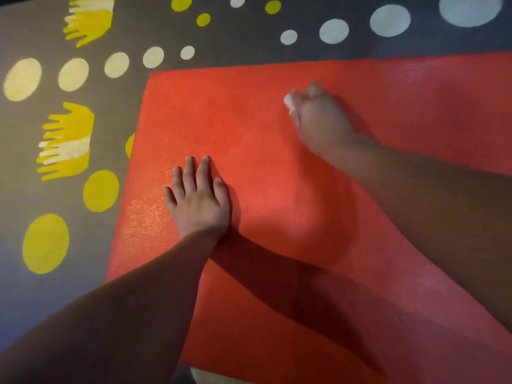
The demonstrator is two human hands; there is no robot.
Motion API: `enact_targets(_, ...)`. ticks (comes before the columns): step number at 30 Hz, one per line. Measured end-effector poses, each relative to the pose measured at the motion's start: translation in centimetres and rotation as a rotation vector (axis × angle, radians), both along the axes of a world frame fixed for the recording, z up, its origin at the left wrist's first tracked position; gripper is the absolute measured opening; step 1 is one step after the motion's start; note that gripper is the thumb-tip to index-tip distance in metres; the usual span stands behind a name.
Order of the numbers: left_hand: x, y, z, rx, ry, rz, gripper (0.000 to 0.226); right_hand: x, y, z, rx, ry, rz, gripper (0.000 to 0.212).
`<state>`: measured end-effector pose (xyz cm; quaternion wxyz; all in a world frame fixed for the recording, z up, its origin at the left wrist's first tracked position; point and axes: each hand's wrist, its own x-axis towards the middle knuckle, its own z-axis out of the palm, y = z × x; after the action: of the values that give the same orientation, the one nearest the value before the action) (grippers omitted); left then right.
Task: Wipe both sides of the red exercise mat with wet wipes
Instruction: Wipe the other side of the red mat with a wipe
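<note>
Grey dotted rug (pixel 249 45) under/round mat (pixel 277 189). Mat flat, corner far-L, runs off frame R; long axis unclear. L hand (pixel 198 200) flat on mat, fingers straight. R hand (pixel 318 117), blurred, grips wipe (pixel 288 102) on mat.

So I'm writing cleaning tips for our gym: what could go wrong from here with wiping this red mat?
The small white wet wipe is bunched in the right hand, so strokes may be narrow and leave strips unwiped on the red textured exercise mat. The left hand presses flat on the mat; the patch under it may get skipped. If that hand lifts, the mat could slide on the grey dotted floor.
</note>
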<state>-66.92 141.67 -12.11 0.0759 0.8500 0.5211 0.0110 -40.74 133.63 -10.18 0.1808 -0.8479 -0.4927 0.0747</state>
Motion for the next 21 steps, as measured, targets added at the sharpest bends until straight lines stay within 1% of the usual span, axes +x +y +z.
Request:
enact_targets(2, -0.2, 0.0, -0.1, -0.003, -0.013, -0.001, 0.059, 1.6, 1.0, -0.4, -0.003, -0.015, -0.154, 0.024)
enact_targets(3, -0.3, 0.1, -0.1, -0.007, -0.015, 0.0, 0.059, 1.1, 1.4, -0.5, -0.003, -0.01, -0.166, 0.024)
enact_targets(4, -0.2, 0.2, -0.2, -0.005, -0.019, 0.003, 0.059, -0.2, 1.6, -0.4, 0.01, -0.001, -0.125, 0.023)
enact_targets(6, -0.2, 0.4, -0.3, 0.007, -0.028, 0.015, 0.06, -4.0, 1.9, -0.2, 0.059, 0.04, 0.067, 0.02)
enact_targets(8, -0.2, 0.3, -0.4, 0.025, -0.024, 0.011, 0.06, -7.4, 1.2, 0.2, 0.048, 0.073, 0.365, 0.021)
enact_targets(9, -0.2, 0.3, -0.5, 0.031, -0.021, 0.007, 0.06, -7.9, 0.8, 0.4, 0.025, 0.065, 0.488, 0.025)
enact_targets(10, -0.2, 0.4, -0.5, 0.033, -0.02, 0.006, 0.06, -7.5, 0.8, 0.6, 0.017, 0.037, 0.566, 0.031)
enact_targets(11, -0.2, 0.5, -0.5, 0.033, -0.019, 0.007, 0.06, -6.4, 1.2, 0.5, 0.031, 0.003, 0.574, 0.033)
enact_targets(12, -0.2, 0.5, -0.6, 0.036, -0.017, 0.007, 0.06, -4.9, 1.8, 0.4, 0.046, -0.022, 0.521, 0.032)
enact_targets(14, -0.3, 0.4, -0.7, 0.044, -0.01, 0.003, 0.06, -1.1, 3.0, -0.3, 0.067, -0.077, 0.272, 0.031)
enact_targets(16, -0.3, 0.3, -0.7, 0.041, -0.007, -0.004, 0.06, 1.4, 4.0, -0.7, 0.074, -0.066, -0.017, 0.034)
enact_targets(17, -0.3, 0.3, -0.7, 0.039, -0.008, -0.005, 0.06, 1.2, 4.5, -0.8, 0.057, -0.049, -0.098, 0.036)
enact_targets(18, -0.4, 0.3, -0.7, 0.041, -0.007, -0.003, 0.06, 0.1, 4.8, -0.7, 0.031, -0.04, -0.093, 0.037)
enact_targets(19, -0.5, 0.3, -0.7, 0.043, -0.005, 0.001, 0.06, -1.7, 4.8, -0.6, 0.032, -0.021, -0.011, 0.037)
enact_targets(21, -0.4, 0.3, -0.8, 0.043, -0.003, -0.002, 0.059, -5.8, 3.8, -0.6, 0.085, 0.03, 0.274, 0.034)
